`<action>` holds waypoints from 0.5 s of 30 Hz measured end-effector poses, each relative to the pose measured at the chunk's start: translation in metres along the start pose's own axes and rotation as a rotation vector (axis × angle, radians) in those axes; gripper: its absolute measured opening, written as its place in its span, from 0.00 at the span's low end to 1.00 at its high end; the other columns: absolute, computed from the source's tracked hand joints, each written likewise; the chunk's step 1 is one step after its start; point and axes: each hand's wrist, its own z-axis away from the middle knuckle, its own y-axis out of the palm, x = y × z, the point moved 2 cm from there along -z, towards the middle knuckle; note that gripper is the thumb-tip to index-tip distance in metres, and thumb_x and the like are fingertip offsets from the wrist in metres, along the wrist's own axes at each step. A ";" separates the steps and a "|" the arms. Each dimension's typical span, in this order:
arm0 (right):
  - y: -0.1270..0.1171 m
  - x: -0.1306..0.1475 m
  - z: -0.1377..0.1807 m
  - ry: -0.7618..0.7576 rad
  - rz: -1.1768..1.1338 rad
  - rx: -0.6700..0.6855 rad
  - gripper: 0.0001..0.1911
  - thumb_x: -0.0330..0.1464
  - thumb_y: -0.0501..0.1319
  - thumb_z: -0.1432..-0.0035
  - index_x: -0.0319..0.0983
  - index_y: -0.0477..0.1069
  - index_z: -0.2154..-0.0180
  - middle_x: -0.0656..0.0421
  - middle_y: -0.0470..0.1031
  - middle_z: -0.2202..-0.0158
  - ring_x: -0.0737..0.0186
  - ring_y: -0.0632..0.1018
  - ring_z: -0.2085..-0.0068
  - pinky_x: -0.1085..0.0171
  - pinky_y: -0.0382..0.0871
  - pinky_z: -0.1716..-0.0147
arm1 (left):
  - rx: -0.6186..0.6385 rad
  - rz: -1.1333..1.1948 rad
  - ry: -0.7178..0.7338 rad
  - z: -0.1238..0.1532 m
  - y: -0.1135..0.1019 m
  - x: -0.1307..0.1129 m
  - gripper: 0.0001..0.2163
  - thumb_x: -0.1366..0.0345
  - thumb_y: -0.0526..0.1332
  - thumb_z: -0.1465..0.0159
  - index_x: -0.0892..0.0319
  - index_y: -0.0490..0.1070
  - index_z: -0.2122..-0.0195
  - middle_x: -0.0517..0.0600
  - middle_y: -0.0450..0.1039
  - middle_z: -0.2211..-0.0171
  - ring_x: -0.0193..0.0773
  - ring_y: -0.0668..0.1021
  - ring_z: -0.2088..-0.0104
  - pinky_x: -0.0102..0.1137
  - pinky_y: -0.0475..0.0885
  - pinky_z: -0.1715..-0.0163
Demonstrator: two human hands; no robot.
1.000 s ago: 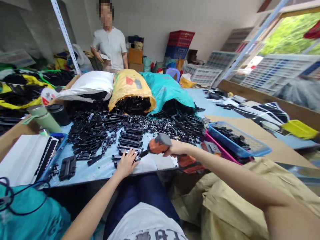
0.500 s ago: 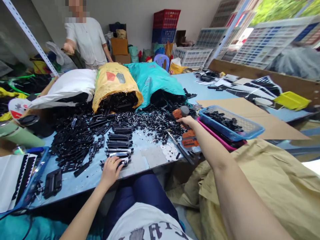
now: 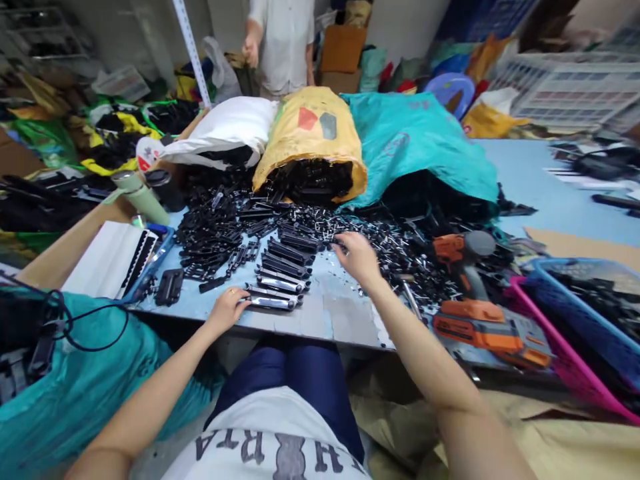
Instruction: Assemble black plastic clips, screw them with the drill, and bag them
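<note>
On the blue tabletop, a row of long black plastic parts (image 3: 284, 265) lies side by side. My left hand (image 3: 231, 307) has thumb and fingers closed on the left end of the nearest glossy black plastic part (image 3: 273, 302). Past the row's right end, my right hand (image 3: 359, 259) reaches to the edge of a heap of small screws (image 3: 395, 237). Its fingers are bent and drawn together; whatever lies between the tips is too small to make out. An orange cordless drill (image 3: 470, 323) rests on the table to the right of my right forearm.
White, yellow (image 3: 317, 127) and teal sacks (image 3: 415, 143) spill black parts at the back. Blue (image 3: 575, 293) and pink baskets stand right. A dark pile (image 3: 210, 230), green bottle (image 3: 143, 197) and black cup are left. A person (image 3: 285, 47) in white stands behind.
My right hand has let go of the drill and moved left to the screw heap. My left hand has shifted to the nearest part's left end. The view has turned left.
</note>
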 end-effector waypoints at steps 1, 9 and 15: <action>0.020 0.019 -0.018 -0.066 0.000 0.141 0.17 0.33 0.48 0.38 0.36 0.65 0.50 0.47 0.67 0.49 0.55 0.65 0.47 0.61 0.58 0.48 | -0.010 0.009 -0.038 -0.001 -0.001 -0.005 0.09 0.62 0.53 0.36 0.58 0.70 0.62 0.54 0.74 0.63 0.42 0.74 0.58 0.38 0.70 0.55; 0.077 0.058 -0.104 -0.189 0.058 0.593 0.18 0.23 0.59 0.53 0.32 0.71 0.56 0.46 0.71 0.55 0.54 0.71 0.53 0.66 0.62 0.56 | 0.157 1.062 -0.889 0.032 0.018 -0.079 0.14 0.54 0.60 0.42 0.59 0.66 0.62 0.52 0.71 0.66 0.39 0.76 0.66 0.36 0.72 0.64; 0.077 0.058 -0.117 -0.207 -0.041 0.786 0.31 0.36 0.68 0.60 0.37 0.69 0.51 0.56 0.75 0.58 0.59 0.75 0.58 0.68 0.67 0.60 | 0.062 1.713 -1.362 0.022 0.031 -0.092 0.21 0.55 0.62 0.43 0.65 0.62 0.55 0.65 0.66 0.52 0.50 0.74 0.53 0.39 0.71 0.57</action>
